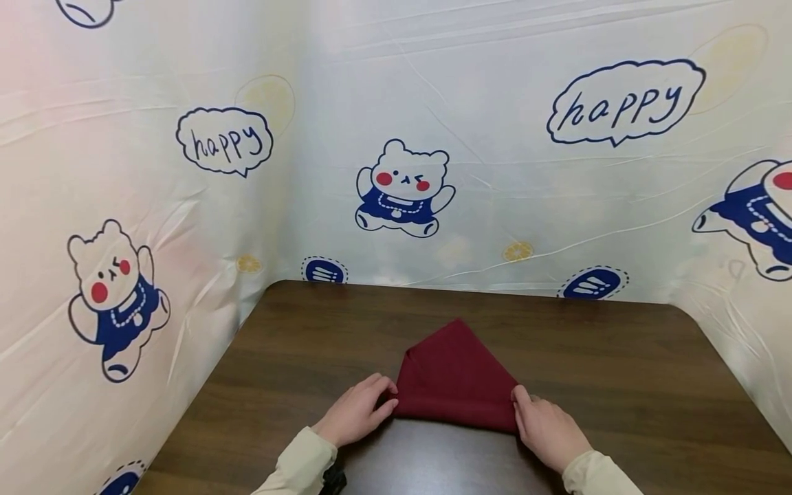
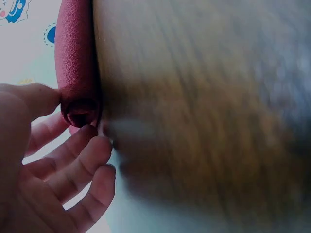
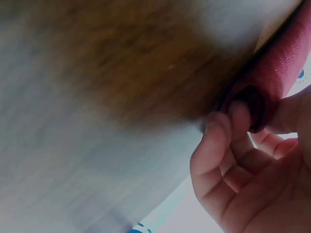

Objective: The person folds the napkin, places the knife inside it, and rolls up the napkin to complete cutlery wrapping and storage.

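Observation:
A dark red cloth (image 1: 458,368) lies on the wooden table, its near edge rolled into a tube and its far part tapering to a point away from me. At the roll's left end, my left hand (image 1: 357,411) pinches it, thumb on top and fingers curled around the end. The left wrist view shows the hollow end of the roll (image 2: 77,58) between the thumb and fingers (image 2: 90,165). My right hand (image 1: 549,427) grips the other end. In the right wrist view, its fingertips touch the open end of the roll (image 3: 279,68), with the thumb against the outside.
The dark brown table (image 1: 297,350) has rounded far corners. A pale curtain (image 1: 495,137) printed with bears, lemon slices and the word "happy" hangs along its back and sides. A black band (image 1: 334,479) shows at my left wrist.

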Demonstrator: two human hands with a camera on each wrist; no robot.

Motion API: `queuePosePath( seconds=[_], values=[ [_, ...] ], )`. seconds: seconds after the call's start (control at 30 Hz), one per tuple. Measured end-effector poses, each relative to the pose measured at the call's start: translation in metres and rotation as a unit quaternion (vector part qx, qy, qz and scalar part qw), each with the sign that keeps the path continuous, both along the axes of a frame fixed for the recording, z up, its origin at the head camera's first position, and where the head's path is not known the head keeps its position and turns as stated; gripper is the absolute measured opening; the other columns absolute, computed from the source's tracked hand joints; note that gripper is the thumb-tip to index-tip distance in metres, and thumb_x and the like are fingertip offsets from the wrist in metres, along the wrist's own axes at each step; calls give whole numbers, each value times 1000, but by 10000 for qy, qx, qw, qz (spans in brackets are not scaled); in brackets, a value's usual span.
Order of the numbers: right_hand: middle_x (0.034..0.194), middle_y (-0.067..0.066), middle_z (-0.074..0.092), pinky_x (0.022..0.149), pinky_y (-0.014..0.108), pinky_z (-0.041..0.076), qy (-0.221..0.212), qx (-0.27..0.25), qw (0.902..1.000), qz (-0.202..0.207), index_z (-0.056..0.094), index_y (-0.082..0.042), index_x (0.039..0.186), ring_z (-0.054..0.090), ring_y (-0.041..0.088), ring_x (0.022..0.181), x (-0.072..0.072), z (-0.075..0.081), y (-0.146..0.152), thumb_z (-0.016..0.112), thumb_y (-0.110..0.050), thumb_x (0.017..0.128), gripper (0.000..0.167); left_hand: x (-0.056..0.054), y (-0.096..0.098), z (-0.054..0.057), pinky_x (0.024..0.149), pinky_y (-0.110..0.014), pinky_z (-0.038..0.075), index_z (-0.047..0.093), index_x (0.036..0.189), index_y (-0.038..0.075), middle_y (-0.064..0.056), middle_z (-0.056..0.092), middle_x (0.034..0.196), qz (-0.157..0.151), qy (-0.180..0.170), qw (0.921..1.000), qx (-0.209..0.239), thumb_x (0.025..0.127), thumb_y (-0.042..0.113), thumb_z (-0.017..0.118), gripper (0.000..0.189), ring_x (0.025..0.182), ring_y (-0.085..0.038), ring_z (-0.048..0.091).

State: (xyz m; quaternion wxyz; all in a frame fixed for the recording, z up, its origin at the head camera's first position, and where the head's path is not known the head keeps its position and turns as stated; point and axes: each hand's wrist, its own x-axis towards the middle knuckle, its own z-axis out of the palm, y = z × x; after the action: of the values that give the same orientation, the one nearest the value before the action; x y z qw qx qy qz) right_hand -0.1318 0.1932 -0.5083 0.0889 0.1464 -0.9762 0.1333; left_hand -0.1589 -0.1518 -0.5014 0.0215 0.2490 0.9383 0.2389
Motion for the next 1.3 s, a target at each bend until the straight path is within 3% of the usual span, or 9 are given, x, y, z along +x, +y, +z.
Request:
queuePosePath(
  seconds=[0.1, 0.23, 0.4, 0.57, 0.83, 0.97, 1.3],
  values=[
    [68, -2, 49, 47, 33, 41, 455, 60, 9989, 70, 49, -14, 85, 56, 21, 63, 1, 1, 0, 64, -12, 88, 15, 2, 0, 2, 72, -26, 50, 62, 106, 19, 7, 59, 102, -89, 220, 9997, -102, 95, 29, 61, 15, 81, -6, 59],
    [81, -1, 46, 46, 28, 40, 688, 41, 9974, 210, 53, -15, 86, 52, 18, 74, 2, 3, 1, 63, -8, 86, 12, 4, 1, 3, 67, -23, 48, 63, 105, 16, 6, 56, 102, -213, 467, 9985, -175, 93, 28, 64, 17, 73, -4, 55],
    [85, -3, 48, 49, 25, 41, 1122, 53, 9919, 598, 55, -16, 86, 49, 15, 77, 4, 5, 3, 66, -2, 76, 20, 5, 0, 5, 63, -18, 44, 62, 107, 15, 5, 54, 104, -356, 517, 9978, -208, 91, 28, 66, 21, 66, 0, 46],
    [87, -4, 52, 54, 26, 44, 1428, 205, 9867, 748, 58, -14, 87, 50, 13, 77, 11, 5, 5, 66, -6, 70, 21, 4, 1, 4, 65, -19, 46, 62, 110, 15, 4, 54, 107, -483, 494, 9972, -274, 87, 27, 71, 27, 71, 0, 50],
    [96, -4, 53, 61, 28, 47, 1146, 365, 9900, 740, 59, -14, 98, 50, 12, 80, 17, 3, 5, 81, -24, 67, 39, 3, 2, 4, 65, -22, 48, 61, 109, 15, 5, 55, 106, -521, 696, 9952, -445, 80, 21, 79, 35, 72, -3, 52],
    [97, -5, 53, 60, 26, 47, 1084, 215, 9912, 727, 58, -14, 98, 52, 13, 82, 17, 4, 5, 87, -23, 63, 46, 3, 5, 5, 65, -23, 48, 61, 105, 15, 4, 55, 101, -514, 862, 9936, -514, 76, 22, 82, 37, 71, -5, 53],
    [98, -7, 53, 63, 26, 50, 985, -44, 9928, 679, 59, -14, 98, 55, 12, 85, 15, 3, 6, 88, -20, 62, 47, 2, 10, 6, 65, -22, 48, 61, 100, 14, 4, 51, 96, -517, 966, 9920, -633, 76, 25, 83, 35, 72, -4, 52]
  ],
)
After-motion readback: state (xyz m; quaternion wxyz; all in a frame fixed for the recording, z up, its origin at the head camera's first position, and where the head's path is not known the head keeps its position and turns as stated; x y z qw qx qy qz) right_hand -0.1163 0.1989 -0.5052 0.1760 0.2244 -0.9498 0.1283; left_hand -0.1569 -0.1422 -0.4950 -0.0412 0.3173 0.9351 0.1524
